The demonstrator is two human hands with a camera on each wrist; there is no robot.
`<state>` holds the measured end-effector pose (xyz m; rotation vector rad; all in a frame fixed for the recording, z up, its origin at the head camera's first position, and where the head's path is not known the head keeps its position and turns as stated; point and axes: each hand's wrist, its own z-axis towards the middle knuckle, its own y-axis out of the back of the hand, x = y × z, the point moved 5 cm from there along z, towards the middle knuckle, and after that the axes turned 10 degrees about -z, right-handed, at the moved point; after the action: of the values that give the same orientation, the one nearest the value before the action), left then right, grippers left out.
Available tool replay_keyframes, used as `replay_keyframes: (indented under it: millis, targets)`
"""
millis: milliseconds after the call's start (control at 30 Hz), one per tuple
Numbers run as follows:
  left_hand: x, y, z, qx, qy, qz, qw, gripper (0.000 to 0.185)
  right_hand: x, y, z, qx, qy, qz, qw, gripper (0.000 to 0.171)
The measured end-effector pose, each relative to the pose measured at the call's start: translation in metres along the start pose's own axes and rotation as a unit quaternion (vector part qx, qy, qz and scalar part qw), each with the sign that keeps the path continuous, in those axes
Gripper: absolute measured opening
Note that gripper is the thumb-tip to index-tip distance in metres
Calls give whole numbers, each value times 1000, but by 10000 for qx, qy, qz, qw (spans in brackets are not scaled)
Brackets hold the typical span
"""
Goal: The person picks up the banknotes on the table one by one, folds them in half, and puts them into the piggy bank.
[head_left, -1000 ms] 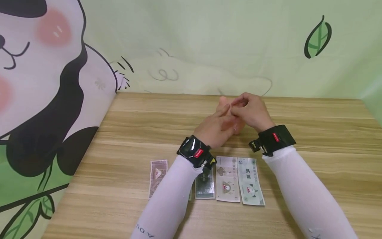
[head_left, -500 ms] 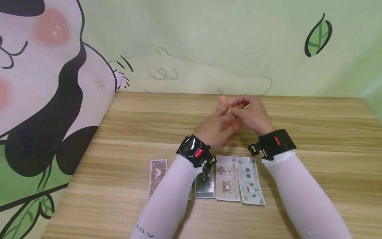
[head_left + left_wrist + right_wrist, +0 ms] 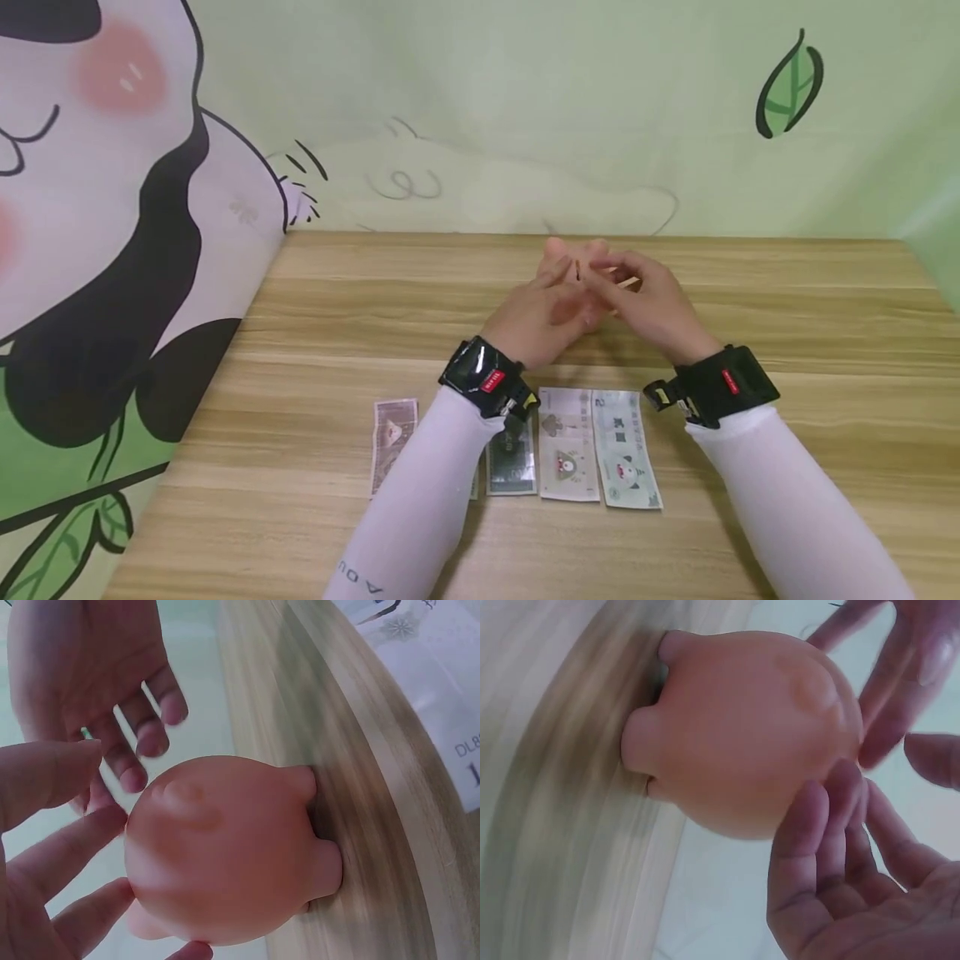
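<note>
Wood-grain table [image 3: 750,300] against green cartoon wall [image 3: 570,108].

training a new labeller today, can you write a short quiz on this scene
1. True or false: the piggy bank stands on its feet on the table.
2. Which hand is nearer the bank in the wrist views? A) left hand B) right hand
3. Fill in: a row of ____ lies on the table near the forearms.

Key: 1 true; 2 A; 3 banknotes.
</note>
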<state>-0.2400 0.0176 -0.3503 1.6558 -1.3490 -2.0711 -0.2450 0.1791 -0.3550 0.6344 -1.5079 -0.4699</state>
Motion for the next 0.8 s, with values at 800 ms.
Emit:
replay_keyframes:
  millis: [800]
  targets:
    - [-23, -43, -4, 618, 688, 240, 9954, 20, -54, 2, -32, 2327, -94, -1017, 9672, 25]
